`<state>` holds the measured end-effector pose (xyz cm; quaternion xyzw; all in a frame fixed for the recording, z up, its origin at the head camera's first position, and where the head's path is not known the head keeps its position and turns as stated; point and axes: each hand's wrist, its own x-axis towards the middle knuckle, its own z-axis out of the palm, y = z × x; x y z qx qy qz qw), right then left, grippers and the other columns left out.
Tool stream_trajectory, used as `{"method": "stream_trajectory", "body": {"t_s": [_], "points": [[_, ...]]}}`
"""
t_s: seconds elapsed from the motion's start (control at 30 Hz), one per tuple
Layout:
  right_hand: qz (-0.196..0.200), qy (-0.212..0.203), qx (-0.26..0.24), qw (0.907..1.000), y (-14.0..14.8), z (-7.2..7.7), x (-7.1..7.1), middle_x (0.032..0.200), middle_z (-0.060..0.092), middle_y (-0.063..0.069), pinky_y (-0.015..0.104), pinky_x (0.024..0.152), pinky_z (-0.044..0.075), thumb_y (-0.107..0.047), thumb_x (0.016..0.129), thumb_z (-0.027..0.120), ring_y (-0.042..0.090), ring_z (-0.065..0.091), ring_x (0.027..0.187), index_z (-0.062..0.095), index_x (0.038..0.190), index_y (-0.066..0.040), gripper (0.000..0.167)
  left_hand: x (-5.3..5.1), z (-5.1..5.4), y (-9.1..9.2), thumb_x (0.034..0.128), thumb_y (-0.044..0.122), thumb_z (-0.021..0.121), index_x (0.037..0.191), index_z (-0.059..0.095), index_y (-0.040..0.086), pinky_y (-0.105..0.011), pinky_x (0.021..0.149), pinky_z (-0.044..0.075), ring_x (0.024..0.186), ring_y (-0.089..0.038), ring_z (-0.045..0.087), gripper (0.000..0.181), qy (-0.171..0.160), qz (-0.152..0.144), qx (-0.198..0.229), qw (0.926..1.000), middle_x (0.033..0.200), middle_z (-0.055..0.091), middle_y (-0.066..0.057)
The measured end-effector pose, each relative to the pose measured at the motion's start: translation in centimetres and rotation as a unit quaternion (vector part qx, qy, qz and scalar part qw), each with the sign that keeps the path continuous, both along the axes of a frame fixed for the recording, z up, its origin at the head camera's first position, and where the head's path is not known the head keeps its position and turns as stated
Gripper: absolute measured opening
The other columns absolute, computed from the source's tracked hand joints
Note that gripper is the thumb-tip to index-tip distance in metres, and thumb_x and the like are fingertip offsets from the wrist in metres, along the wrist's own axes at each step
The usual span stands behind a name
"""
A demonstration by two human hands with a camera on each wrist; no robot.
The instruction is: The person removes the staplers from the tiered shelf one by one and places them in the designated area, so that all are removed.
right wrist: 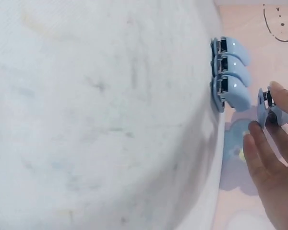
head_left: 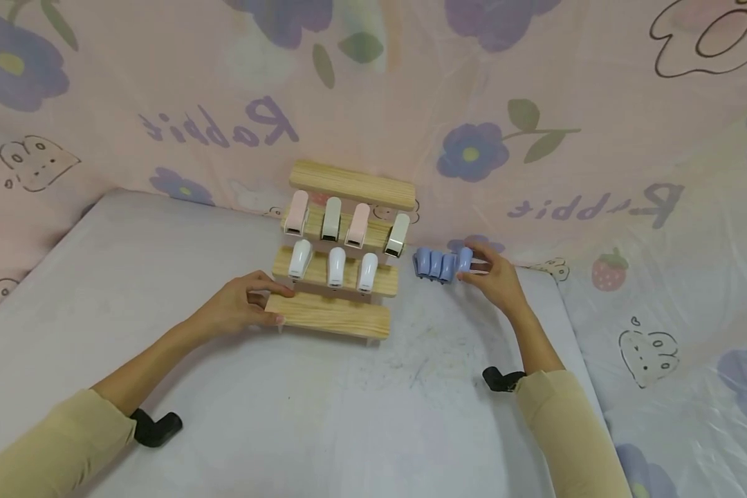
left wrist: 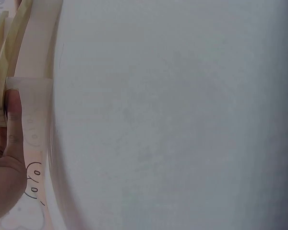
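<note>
A tiered wooden rack (head_left: 330, 315) stands on the table. My left hand (head_left: 243, 304) grips the left end of its lowest plank; in the left wrist view the thumb and fingers lie on both sides of the plank (left wrist: 10, 52). Between the thumb and fingers of my right hand (head_left: 496, 280) is a small blue stapler (head_left: 465, 259), held just right of three more blue staplers (right wrist: 233, 76) in a row. Three white staplers (head_left: 336, 268) sit on the second tier from the bottom. The tier above carries two pink staplers (head_left: 297, 211) and two pale green staplers (head_left: 331, 218).
The rack's top plank (head_left: 351, 185) is bare. Behind the white table (head_left: 224, 415) hangs a pink patterned cloth (head_left: 373, 104), close to the rack and the blue staplers. A black wrist mount (head_left: 157, 429) sticks out from each sleeve.
</note>
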<state>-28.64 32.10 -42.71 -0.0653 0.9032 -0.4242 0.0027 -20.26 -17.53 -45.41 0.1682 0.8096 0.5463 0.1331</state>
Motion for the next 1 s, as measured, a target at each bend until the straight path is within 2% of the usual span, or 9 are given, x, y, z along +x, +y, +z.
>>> {"method": "stream_trajectory", "body": {"t_s": [0.1, 0.3, 0.5, 0.7, 0.83, 1.0], "points": [[-0.007, -0.003, 0.014, 0.9999, 0.3, -0.6, -0.1, 0.140, 0.055, 0.014, 0.042, 0.090, 0.053, -0.020, 0.085, 0.081, 0.034, 0.058, 0.120, 0.049, 0.147, -0.014, 0.070, 0.0, 0.0, 0.0, 0.0771, 0.019, 0.087, 0.120, 0.071, 0.011, -0.027, 0.084, 0.053, 0.101, -0.026, 0.065, 0.046, 0.000, 0.002, -0.001, 1.0000, 0.122, 0.056, -0.011], [-0.014, -0.004, 0.028, 0.9995, 0.7, -1.6, -0.4, 0.139, 0.056, 0.017, 0.033, 0.085, 0.052, -0.018, 0.085, 0.081, 0.035, 0.060, 0.115, 0.049, 0.146, -0.011, 0.070, -0.1, 0.0, 0.0, 0.0775, 0.020, 0.087, 0.120, 0.071, 0.011, -0.028, 0.083, 0.054, 0.099, -0.027, 0.065, 0.046, 0.002, -0.004, 0.003, 1.0000, 0.122, 0.055, -0.012], [-0.019, -0.012, 0.038, 0.9990, 0.9, -2.6, -0.9, 0.136, 0.058, 0.018, 0.038, 0.086, 0.050, -0.017, 0.084, 0.082, 0.034, 0.061, 0.113, 0.051, 0.144, -0.011, 0.068, 0.1, 0.0, 0.0, 0.0787, 0.021, 0.086, 0.120, 0.070, 0.012, -0.029, 0.080, 0.053, 0.095, -0.023, 0.065, 0.045, 0.006, -0.006, -0.008, 0.9999, 0.120, 0.056, -0.009], [-0.026, -0.036, 0.042, 0.9981, 1.0, -3.4, -1.0, 0.138, 0.057, 0.017, 0.034, 0.085, 0.050, -0.016, 0.084, 0.081, 0.031, 0.061, 0.111, 0.050, 0.144, -0.010, 0.068, 0.2, 0.0, 0.1, 0.0792, 0.023, 0.086, 0.122, 0.070, 0.012, -0.031, 0.076, 0.055, 0.094, -0.023, 0.065, 0.047, -0.005, -0.004, -0.013, 0.9999, 0.121, 0.055, -0.010], [-0.028, -0.046, 0.039, 0.9978, 0.9, -3.7, -1.1, 0.139, 0.056, 0.018, 0.037, 0.087, 0.050, -0.014, 0.084, 0.081, 0.031, 0.061, 0.112, 0.048, 0.146, -0.010, 0.070, 0.2, 0.0, 0.1, 0.0787, 0.023, 0.086, 0.121, 0.071, 0.013, -0.031, 0.080, 0.055, 0.099, -0.026, 0.065, 0.047, -0.007, -0.004, -0.012, 0.9999, 0.123, 0.055, -0.010], [-0.025, -0.042, 0.032, 0.9983, 0.6, -3.4, -1.3, 0.140, 0.055, 0.019, 0.033, 0.086, 0.051, -0.012, 0.084, 0.080, 0.033, 0.061, 0.112, 0.047, 0.146, -0.008, 0.070, 0.1, 0.0, 0.0, 0.0783, 0.022, 0.086, 0.120, 0.070, 0.012, -0.030, 0.079, 0.055, 0.094, -0.024, 0.065, 0.046, 0.001, -0.005, -0.004, 1.0000, 0.119, 0.055, -0.010]]}}
